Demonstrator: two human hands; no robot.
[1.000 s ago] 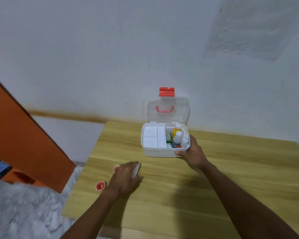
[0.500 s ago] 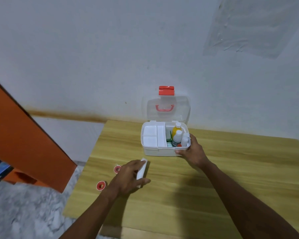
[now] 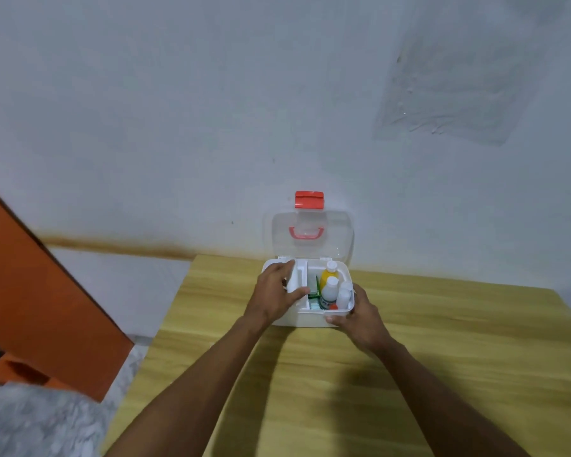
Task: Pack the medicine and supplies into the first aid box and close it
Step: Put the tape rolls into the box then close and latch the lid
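**Left hand carries the white item from the table to the box**

The left hand (image 3: 273,295) has its fingers and thumb curled round a slim white item (image 3: 292,280) and holds it just above the left compartment of the first aid box (image 3: 310,319). A second ago that hand was down on the table (image 3: 442,344), closing on the same item near the left edge. It has since lifted the item and travelled to the box. Whether the item already touches the tray floor cannot be told, as the hand covers that part.

The right hand (image 3: 360,316) has not shifted. Its thumb lies along the front wall and its fingers wrap the near right corner, steadying the box.

In the right compartment stand a yellow bottle (image 3: 327,277), a white bottle (image 3: 330,291) and smaller white bottles (image 3: 344,293), with a green carton (image 3: 315,286) beside them, all as before. The clear lid (image 3: 340,234) stands upright behind, its red latch (image 3: 309,199) on top. The box sits at the table's far edge, towards the far left corner.

Judging from this, the item is about to be released. The two red rolls seen earlier by the left edge do not show now, so packing is probably unfinished and the lid must wait.
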